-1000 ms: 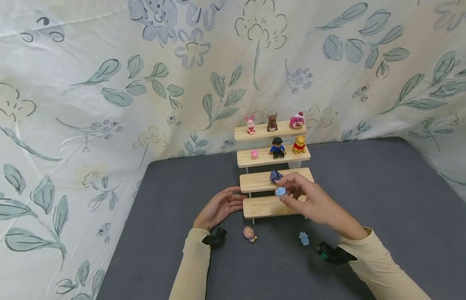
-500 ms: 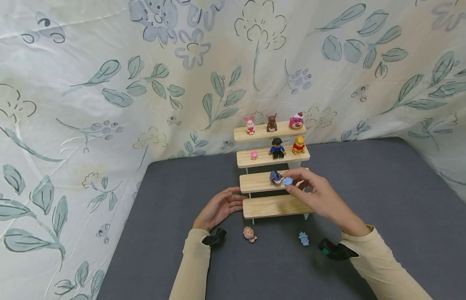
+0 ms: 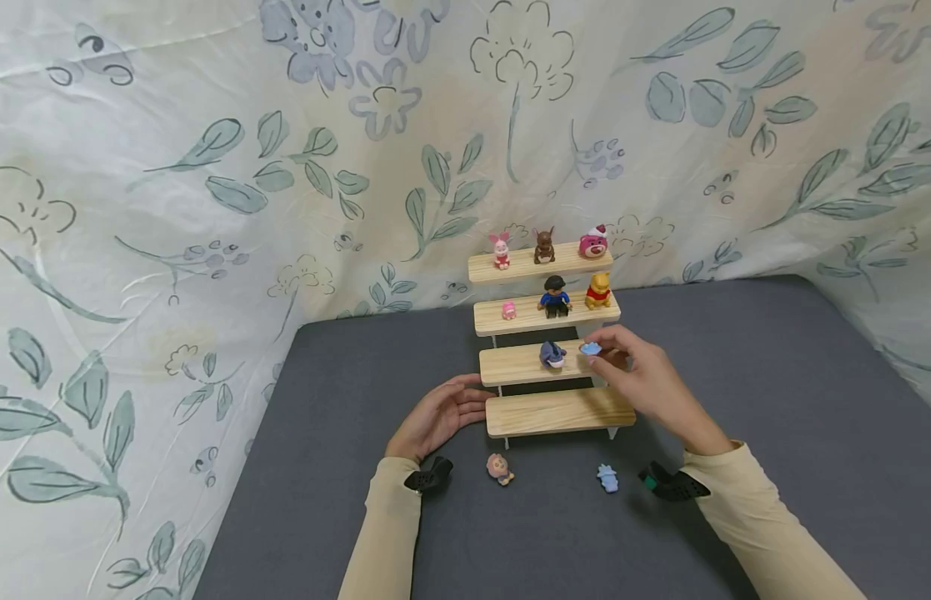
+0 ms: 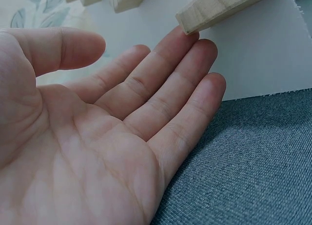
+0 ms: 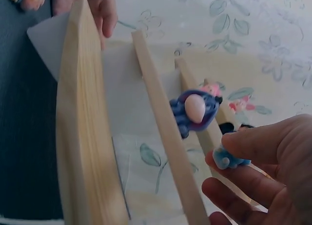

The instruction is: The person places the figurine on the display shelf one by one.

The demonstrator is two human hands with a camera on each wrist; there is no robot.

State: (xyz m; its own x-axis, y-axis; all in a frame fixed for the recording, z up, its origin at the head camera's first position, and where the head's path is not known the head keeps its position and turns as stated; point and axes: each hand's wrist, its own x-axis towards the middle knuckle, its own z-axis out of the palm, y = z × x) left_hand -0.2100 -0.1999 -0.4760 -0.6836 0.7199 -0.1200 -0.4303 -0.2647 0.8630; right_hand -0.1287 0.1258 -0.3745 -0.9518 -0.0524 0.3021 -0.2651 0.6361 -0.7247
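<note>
My right hand (image 3: pixel 645 379) pinches a small light blue figurine (image 5: pixel 226 159) between thumb and fingers. It holds this over the right end of the third tier of a wooden stepped display stand (image 3: pixel 543 410). Just left of it on that tier sits a dark blue donkey figurine (image 3: pixel 553 356), apart from my fingers. My left hand (image 3: pixel 442 417) lies palm up at the stand's left side. In the left wrist view, its extended fingers (image 4: pixel 183 120) reach the end of a wooden board and hold nothing.
Upper tiers carry a piglet (image 3: pixel 500 250), a brown figurine (image 3: pixel 543 247), a pink bear (image 3: pixel 593 242), a small pink figurine (image 3: pixel 508 310), a black-haired toy figure (image 3: pixel 555 297) and a yellow bear (image 3: pixel 598 291). A peach figurine (image 3: pixel 499 468) and another light blue figurine (image 3: pixel 608 477) lie in front.
My right hand has carried the light blue figurine right and upward, from in front of the donkey to the third tier's right end. My left hand stays in place.
</note>
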